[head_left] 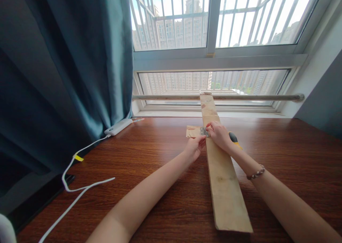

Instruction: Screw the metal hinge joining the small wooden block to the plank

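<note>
A long pale wooden board (227,182) lies lengthwise on the brown table, its far end up by the window rail. A short wooden piece (192,131) sits at its left side. Where the two meet is a small metal hinge (202,131). My left hand (195,147) is closed, with thumb and forefinger at the hinge's near edge. From the right, my right hand (219,134) reaches over the board, its fingers pinched together at the hinge. Anything small between those fingers is hidden. Just beyond my right wrist, a black and yellow tool handle (233,137) is partly covered.
A white power strip (119,127) with a white cable (68,168) lies on the table (149,164) at the left, beside a dark blue curtain (107,58). A horizontal rail (253,97) crosses in front of the barred window.
</note>
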The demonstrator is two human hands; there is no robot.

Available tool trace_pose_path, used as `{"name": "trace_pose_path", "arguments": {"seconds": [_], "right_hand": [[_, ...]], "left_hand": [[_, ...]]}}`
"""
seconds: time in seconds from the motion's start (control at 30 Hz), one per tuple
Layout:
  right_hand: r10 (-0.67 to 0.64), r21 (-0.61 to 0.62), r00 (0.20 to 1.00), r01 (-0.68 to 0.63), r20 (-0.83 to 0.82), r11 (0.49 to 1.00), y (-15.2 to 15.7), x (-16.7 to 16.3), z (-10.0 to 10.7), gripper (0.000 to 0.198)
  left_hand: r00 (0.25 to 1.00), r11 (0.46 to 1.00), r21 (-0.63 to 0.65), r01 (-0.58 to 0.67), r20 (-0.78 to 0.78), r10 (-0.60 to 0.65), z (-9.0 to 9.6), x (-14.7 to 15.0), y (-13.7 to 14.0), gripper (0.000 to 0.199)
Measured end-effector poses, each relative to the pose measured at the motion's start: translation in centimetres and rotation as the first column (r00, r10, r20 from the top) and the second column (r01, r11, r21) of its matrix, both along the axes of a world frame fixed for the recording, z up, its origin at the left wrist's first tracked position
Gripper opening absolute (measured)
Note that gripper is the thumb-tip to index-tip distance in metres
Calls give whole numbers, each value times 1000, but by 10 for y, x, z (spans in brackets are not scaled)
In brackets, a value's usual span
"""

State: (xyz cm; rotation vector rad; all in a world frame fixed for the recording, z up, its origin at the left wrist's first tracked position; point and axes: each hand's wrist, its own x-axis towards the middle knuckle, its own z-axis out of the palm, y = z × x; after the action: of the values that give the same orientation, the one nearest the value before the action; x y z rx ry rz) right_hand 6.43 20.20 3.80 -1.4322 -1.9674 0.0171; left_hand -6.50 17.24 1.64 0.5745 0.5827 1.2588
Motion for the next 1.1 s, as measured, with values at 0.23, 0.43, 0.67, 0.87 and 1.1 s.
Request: {"name": "trace_pose_path", "arguments": {"seconds": [0.23,0.43,0.67,0.87,1.1], "right_hand": [[-3,-2,1000,3,-13,1000,-3,-1,1,16],[7,9,1000,-7,-30,1000,-3,-2,2,16],[90,80,989,-81,-118,994,-6,-7,2,17],[140,105,968,-120,-209,987,-9,-11,2,14],[253,214,967,-249,9,945,-24,-17,5,18]], "left_hand": [[1000,1000,-7,-4,7,4,-1,0,1,20],[1000,1000,12,-10,25,10,-4,0,5,17],[999,999,-2,-34,9,34,-2,0,3,18],[983,983,2,-182,31,182,9,3,-3,17],[955,956,-11,-294,22,294,17,-1,-7,12]]}}
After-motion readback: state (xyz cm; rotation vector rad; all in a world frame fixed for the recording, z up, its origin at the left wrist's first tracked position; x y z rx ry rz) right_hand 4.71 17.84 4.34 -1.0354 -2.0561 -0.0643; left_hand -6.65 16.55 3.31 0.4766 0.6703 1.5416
